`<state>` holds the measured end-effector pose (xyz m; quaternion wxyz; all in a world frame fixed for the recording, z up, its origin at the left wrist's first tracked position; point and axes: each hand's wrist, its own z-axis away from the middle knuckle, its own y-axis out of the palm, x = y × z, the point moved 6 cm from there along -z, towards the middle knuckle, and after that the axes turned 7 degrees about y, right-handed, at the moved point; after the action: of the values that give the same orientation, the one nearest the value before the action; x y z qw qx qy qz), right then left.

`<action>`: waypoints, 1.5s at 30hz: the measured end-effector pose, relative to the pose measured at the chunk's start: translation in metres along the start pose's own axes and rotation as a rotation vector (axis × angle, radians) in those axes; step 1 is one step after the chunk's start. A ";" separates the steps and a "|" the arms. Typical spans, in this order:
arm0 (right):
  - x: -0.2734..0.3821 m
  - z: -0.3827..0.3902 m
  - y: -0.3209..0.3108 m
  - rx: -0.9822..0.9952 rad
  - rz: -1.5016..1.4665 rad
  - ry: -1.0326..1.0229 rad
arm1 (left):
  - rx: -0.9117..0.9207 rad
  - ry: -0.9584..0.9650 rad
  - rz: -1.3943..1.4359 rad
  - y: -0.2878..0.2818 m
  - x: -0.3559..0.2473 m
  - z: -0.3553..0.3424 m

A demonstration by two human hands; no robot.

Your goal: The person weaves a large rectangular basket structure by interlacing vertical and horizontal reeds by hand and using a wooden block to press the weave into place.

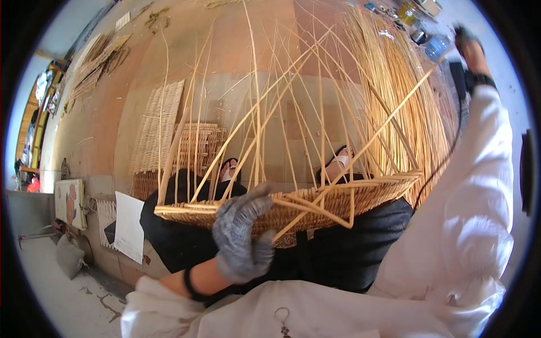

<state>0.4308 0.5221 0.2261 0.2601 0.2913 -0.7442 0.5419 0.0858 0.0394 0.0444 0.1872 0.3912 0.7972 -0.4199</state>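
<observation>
From the head view, one half-woven pale wicker basket (315, 205) lies across the person's lap, long axis left to right, loose stakes fanning upward. The grey-gloved left hand (241, 236) has its fingers clamped on the near rim. The dark-gloved right hand (469, 48) reaches far up right; its fingers I cannot make out.

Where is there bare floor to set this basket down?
Bare floor lies ahead, between the woven mats on the left and the loose cane bundle on the right. It is crowded far right by the bottles. The left hand grips the basket.
</observation>
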 end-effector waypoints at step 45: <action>0.071 0.445 0.325 0.931 -0.428 1.016 | 0.414 -0.244 -0.211 0.040 0.020 0.025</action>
<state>0.1172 0.1641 -0.0603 0.5235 0.2233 -0.1497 0.8085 0.1039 0.0414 -0.0035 0.1530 0.2822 0.7021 -0.6356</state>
